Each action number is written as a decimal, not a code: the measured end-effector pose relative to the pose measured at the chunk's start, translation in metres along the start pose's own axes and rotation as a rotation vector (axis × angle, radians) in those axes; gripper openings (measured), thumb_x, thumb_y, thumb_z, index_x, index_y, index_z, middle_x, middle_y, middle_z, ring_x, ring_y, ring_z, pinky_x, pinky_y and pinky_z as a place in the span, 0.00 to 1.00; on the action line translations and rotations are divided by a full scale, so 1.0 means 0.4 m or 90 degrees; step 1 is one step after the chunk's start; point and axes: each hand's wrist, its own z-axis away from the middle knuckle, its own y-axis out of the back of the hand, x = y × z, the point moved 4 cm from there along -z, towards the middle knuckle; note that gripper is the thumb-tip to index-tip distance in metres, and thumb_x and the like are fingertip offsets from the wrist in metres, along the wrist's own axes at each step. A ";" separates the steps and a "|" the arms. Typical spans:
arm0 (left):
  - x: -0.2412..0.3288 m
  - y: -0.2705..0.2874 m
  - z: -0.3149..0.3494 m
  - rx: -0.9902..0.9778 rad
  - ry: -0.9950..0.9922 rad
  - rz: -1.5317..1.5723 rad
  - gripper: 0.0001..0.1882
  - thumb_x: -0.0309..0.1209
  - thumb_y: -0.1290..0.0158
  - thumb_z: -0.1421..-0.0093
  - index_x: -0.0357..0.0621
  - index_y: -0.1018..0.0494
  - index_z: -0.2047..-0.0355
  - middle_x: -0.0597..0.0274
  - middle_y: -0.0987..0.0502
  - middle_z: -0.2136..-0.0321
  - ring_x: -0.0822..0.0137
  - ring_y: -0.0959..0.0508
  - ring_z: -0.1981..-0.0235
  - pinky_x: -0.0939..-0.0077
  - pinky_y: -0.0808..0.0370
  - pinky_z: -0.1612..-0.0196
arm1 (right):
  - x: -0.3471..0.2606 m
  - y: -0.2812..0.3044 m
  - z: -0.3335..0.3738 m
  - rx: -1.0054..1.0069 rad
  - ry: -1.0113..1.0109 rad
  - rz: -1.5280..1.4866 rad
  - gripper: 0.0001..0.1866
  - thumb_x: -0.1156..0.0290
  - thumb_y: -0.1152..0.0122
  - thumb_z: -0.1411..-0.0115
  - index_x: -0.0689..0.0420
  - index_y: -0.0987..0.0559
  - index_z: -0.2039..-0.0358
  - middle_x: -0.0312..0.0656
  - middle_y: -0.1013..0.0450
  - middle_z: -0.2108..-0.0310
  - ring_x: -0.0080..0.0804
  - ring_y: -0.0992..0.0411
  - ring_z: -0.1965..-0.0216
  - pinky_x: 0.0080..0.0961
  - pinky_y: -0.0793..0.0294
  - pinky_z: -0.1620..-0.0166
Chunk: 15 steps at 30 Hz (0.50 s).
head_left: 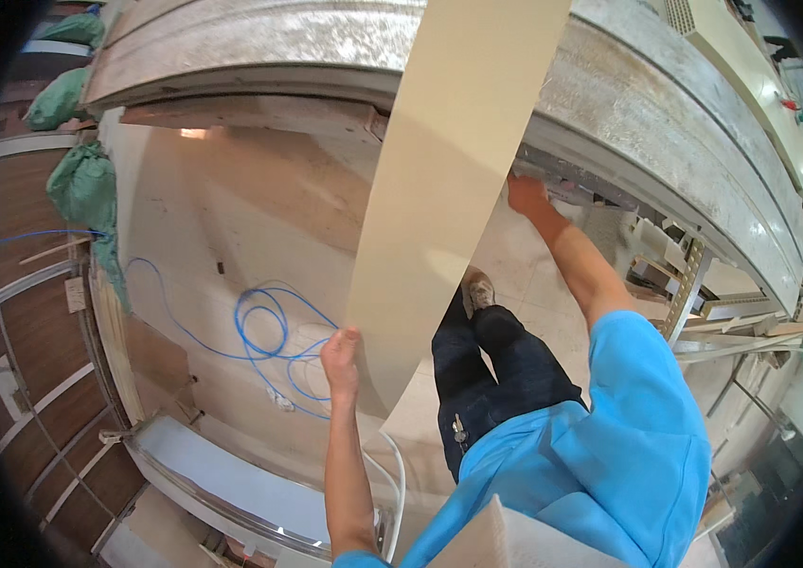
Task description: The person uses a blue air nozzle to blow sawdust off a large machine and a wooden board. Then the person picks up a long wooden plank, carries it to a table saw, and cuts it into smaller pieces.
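Grip: our left hand (340, 363) clasps 1 cream panel (449, 189) between our 2 hands; whether our right hand (526, 194), at its opposite edge, grasps, we cannot tell. Leftward: 1 blue hose (252, 358), 3 green bags (82, 185).

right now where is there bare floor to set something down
In view, bare floor lies between the brown beam, blue hose and cream board, apart from a small dark piece. Crowded: scrap wood at right.
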 end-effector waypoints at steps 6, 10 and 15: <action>0.002 0.020 0.007 0.010 0.025 -0.084 0.34 0.60 0.47 0.37 0.36 0.28 0.78 0.72 0.33 0.81 0.76 0.36 0.74 0.75 0.38 0.71 | -0.147 0.309 0.383 -0.007 0.338 -0.152 0.18 0.59 0.45 0.38 0.59 0.22 0.56 0.50 0.21 0.67 0.51 0.23 0.60 0.41 0.22 0.58; -0.009 0.055 -0.033 0.005 0.042 -0.224 0.39 0.66 0.52 0.39 0.33 0.23 0.70 0.59 0.25 0.79 0.67 0.30 0.72 0.69 0.33 0.66 | -0.220 0.656 0.601 0.272 0.432 -0.299 0.13 0.65 0.41 0.39 0.56 0.22 0.55 0.49 0.23 0.61 0.48 0.24 0.56 0.40 0.23 0.56; 0.026 0.080 -0.067 -0.001 0.053 -0.223 0.44 0.71 0.56 0.41 0.34 0.20 0.65 0.48 0.20 0.73 0.56 0.25 0.68 0.61 0.31 0.60 | -0.342 0.851 0.489 0.507 0.526 -0.186 0.23 0.62 0.43 0.38 0.58 0.28 0.44 0.52 0.33 0.42 0.49 0.32 0.43 0.40 0.32 0.40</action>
